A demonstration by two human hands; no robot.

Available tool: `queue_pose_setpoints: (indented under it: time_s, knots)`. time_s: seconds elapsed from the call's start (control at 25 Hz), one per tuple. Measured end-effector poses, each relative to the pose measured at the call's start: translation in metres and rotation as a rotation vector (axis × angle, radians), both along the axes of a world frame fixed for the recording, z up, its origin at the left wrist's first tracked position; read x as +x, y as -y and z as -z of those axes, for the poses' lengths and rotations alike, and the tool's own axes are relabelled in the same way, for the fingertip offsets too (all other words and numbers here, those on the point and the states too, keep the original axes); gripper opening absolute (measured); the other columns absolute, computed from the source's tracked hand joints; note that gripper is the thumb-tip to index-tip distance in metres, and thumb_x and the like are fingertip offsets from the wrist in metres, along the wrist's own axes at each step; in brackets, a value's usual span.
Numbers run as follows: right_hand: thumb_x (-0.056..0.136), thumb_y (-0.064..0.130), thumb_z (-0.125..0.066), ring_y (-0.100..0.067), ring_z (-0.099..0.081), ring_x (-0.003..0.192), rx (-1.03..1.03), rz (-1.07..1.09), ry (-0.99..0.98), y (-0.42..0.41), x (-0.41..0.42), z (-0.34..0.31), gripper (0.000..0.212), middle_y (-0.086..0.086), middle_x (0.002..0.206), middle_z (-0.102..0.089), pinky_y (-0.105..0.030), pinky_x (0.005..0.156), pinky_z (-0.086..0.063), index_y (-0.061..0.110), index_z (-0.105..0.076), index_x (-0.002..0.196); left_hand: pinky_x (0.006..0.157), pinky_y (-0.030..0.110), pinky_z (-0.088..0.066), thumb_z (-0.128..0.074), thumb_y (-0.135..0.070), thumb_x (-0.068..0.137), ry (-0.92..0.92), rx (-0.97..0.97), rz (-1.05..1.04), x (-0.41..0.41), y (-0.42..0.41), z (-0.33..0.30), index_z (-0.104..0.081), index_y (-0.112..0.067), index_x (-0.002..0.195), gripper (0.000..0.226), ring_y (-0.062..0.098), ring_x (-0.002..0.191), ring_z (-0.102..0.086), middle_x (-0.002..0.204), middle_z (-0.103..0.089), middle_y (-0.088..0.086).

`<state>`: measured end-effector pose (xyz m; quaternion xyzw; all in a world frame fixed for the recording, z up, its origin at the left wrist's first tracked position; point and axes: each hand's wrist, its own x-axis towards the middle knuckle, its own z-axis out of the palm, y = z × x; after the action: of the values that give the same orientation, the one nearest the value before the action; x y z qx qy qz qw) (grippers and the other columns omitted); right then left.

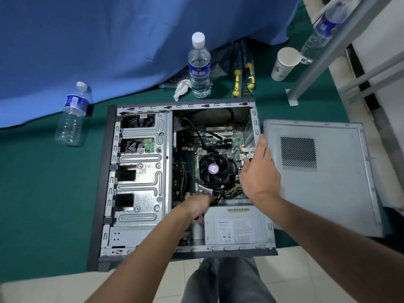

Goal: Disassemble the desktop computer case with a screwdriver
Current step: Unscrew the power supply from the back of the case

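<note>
The desktop computer case (140,178) lies on its side, open, with the motherboard, the CPU fan (215,169) and the grey power supply (237,228) exposed. Its removed side panel (341,193) lies flat just to the right. My left hand (197,204) reaches into the case between the fan and the power supply, its fingers curled around the black and yellow power cables (227,193). My right hand (259,169) hovers over the case's right edge, fingers spread and holding nothing. Two yellow-handled screwdrivers (242,77) lie in clear packaging behind the case.
A full water bottle (199,66) stands behind the case beside a crumpled tissue (181,88). An empty bottle (73,114) sits at the left. A paper cup (284,63) and a metal frame leg (306,73) are at the back right. Blue cloth covers the far side.
</note>
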<state>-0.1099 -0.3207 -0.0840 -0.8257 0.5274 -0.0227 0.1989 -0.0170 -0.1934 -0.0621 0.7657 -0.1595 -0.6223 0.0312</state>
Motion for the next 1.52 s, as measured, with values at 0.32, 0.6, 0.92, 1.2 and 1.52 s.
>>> queue_pose_setpoints:
  time_s: [0.32,0.6,0.92,1.2,1.52]
  knots:
    - [0.098,0.026,-0.048,-0.032,-0.056,0.111,0.01,0.005,0.0,0.0,0.0,0.0,0.071,-0.01,0.137,-0.045,-0.048,0.086,-0.052,0.025,-0.003,0.153,0.111,0.044,-0.034,-0.047,-0.027,0.099,0.224,-0.24,-0.438,-0.006,-0.016,-0.003,-0.044,-0.011,0.142,0.045,0.033,0.125,-0.047,0.151,-0.03,0.019]
    - [0.098,0.024,-0.049,-0.032,-0.056,0.111,0.011,0.001,0.016,0.0,0.0,-0.001,0.07,-0.011,0.137,-0.045,-0.047,0.086,-0.051,0.023,-0.005,0.153,0.103,0.04,-0.041,-0.049,-0.017,0.098,0.205,-0.25,-0.731,0.003,-0.007,0.009,-0.028,-0.007,0.148,0.056,0.029,0.124,-0.05,0.142,-0.048,0.011]
    - [0.098,0.026,-0.048,-0.031,-0.056,0.111,0.018,0.006,0.019,0.0,0.001,0.0,0.072,-0.011,0.138,-0.045,-0.048,0.087,-0.052,0.026,-0.001,0.153,0.074,0.013,-0.047,-0.056,-0.013,0.095,0.437,-0.391,-0.454,-0.006,-0.017,0.0,-0.041,-0.013,0.142,0.049,0.01,0.093,-0.053,0.122,-0.046,0.001]
    - [0.098,0.027,-0.048,-0.031,-0.055,0.112,0.013,0.007,0.019,0.0,0.0,0.002,0.072,-0.01,0.138,-0.046,-0.047,0.086,-0.052,0.026,-0.002,0.153,0.08,0.028,-0.045,-0.045,-0.039,0.101,0.075,-0.187,-0.011,-0.009,0.002,0.01,-0.058,-0.012,0.13,0.041,0.023,0.101,-0.059,0.122,-0.062,0.008]
    - [0.098,0.027,-0.048,-0.032,-0.056,0.111,0.014,0.009,0.008,0.0,0.001,0.0,0.071,-0.011,0.135,-0.047,-0.048,0.084,-0.053,0.024,-0.004,0.153,0.114,0.041,-0.032,-0.055,-0.042,0.093,-0.062,-0.15,-0.114,-0.002,0.007,0.03,-0.05,-0.026,0.141,0.051,0.026,0.133,-0.044,0.148,-0.046,0.004]
